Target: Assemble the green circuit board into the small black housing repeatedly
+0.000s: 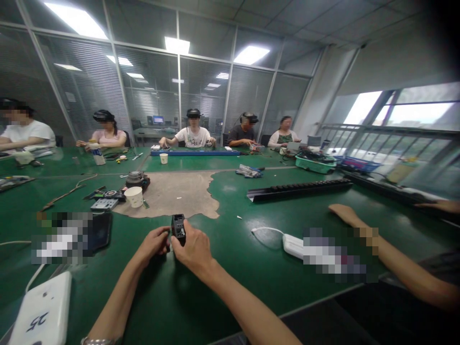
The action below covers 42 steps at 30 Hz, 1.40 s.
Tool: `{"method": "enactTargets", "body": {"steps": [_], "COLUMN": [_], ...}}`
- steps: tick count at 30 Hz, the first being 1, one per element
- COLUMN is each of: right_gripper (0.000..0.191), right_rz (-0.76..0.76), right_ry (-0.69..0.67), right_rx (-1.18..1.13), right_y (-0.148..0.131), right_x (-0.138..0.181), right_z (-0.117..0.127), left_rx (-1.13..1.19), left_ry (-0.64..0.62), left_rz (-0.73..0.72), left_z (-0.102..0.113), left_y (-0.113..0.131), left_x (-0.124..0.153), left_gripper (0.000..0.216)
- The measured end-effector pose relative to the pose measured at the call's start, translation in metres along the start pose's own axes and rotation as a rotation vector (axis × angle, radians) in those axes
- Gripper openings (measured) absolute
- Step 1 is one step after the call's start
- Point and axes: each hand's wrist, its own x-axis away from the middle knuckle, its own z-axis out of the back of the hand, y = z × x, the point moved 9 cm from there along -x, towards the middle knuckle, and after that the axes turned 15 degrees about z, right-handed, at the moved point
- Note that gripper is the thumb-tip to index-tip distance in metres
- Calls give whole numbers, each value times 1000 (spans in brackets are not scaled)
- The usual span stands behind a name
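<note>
In the middle foreground, my right hand [194, 247] grips a small black plastic block [178, 224] between thumb and fingers, holding it upright just over the green table. Square recesses show on the block's face, much like a socket module. Close by on its left is my left hand [156, 243], its fingers curled together near the block's side. Whatever those fingers may pinch is too small and dark to make out. Beyond both hands lies a brown sheet with a ragged edge [179, 191], and a paper cup [134, 196] stands on it.
Metal and electronic parts [104, 203] lie left of the cup. A long black rail [298, 189] and a green basket [316, 163] are to the right. White power banks [45, 306] flank me. A co-worker's arm [388, 249] reaches in from the right; several people sit opposite.
</note>
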Motion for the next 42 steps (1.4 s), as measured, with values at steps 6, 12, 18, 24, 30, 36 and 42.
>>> {"method": "enactTargets", "body": {"steps": [6, 12, 18, 24, 30, 36, 42], "right_gripper": [56, 73, 75, 65, 64, 60, 61], "right_rz": [37, 51, 98, 70, 85, -22, -57], "right_ry": [-109, -122, -7, 15, 144, 57, 17], "right_rx": [47, -3, -135, -153, -150, -65, -41], "right_y": [-3, 6, 9, 7, 22, 62, 74], "right_x": [4, 21, 17, 12, 6, 18, 31], "right_z": [-15, -31, -27, -26, 15, 9, -8], "left_rx": [40, -29, -62, 1, 68, -69, -91], "left_ry": [47, 49, 31, -10, -29, -13, 0], "left_rz": [4, 19, 8, 43, 87, 92, 80], "left_z": [5, 4, 0, -3, -2, -1, 0], "left_y": [0, -4, -1, -5, -12, -14, -9], "left_x": [0, -5, -4, -3, -9, -13, -7], "left_gripper": [50, 54, 60, 64, 61, 59, 57]}}
